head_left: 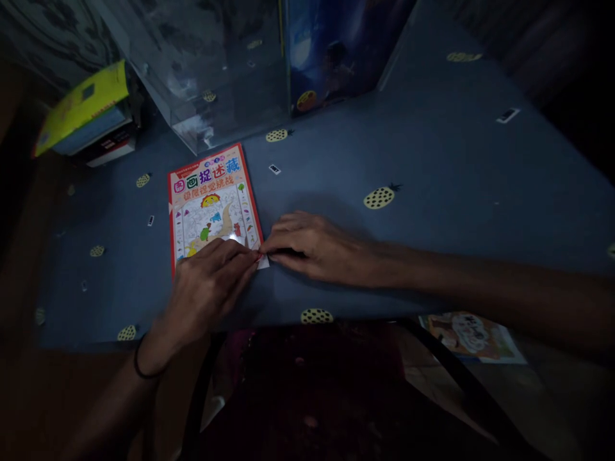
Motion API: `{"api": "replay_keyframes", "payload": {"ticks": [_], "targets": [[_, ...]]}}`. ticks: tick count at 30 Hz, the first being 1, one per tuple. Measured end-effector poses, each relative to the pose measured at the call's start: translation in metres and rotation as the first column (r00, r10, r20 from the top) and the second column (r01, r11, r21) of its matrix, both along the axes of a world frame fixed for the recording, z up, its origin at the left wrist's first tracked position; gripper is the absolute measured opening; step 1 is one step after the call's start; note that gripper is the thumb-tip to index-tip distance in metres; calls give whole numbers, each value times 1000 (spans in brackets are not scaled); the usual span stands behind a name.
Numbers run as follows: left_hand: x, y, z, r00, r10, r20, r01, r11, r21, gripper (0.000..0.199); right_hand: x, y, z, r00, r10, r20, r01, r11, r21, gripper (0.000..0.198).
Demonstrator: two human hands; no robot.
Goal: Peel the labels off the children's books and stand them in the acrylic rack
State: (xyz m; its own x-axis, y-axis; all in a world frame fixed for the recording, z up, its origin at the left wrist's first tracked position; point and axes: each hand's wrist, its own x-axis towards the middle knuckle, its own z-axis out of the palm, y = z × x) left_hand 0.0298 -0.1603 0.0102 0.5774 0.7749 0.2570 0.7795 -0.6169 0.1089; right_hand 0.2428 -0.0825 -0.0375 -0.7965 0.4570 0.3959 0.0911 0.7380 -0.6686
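Observation:
A picture book (211, 208) with a red border, colourful Chinese characters and a cartoon scene lies face up on the table. My left hand (209, 275) rests over the book's lower edge, fingers bent and close together, their tips at the lower right corner. From the right, my right hand (312, 246) pinches that same corner between thumb and fingers. The red cover edge looks lifted there, and a bit of white page (263, 263) shows beneath. Fingertips of both hands nearly meet and partly hide the corner. A dark band circles my left wrist.
The table wears a grey-blue cloth (327, 166) with yellow pineapple prints. A clear plastic holder (192, 121) stands behind the book, with a dark blue book (336, 57) at its right. Stacked books (86, 112) sit at the back left. Another book (473, 336) lies below the table's front edge.

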Motion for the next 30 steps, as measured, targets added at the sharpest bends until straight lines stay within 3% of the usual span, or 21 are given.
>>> {"api": "replay_keyframes", "payload": {"ticks": [6,11,17,30], "targets": [[0,0,0,999,3,35,-1,999,-35,16,-2,2,-3,1000,1,1,-1,1000,-23,15],[-1,1,3,998,48,44,-44,995,-85,17,-3,0,-4,1000,-15,-12,15,1000,28,14],[-2,3,7,986,80,148,-53,982,-181,14,-3,0,-2,1000,-23,3,23,999,34,16],[-1,2,8,985,75,158,-44,981,-191,15,-4,0,-1,999,-32,-7,32,999,15,16]]}}
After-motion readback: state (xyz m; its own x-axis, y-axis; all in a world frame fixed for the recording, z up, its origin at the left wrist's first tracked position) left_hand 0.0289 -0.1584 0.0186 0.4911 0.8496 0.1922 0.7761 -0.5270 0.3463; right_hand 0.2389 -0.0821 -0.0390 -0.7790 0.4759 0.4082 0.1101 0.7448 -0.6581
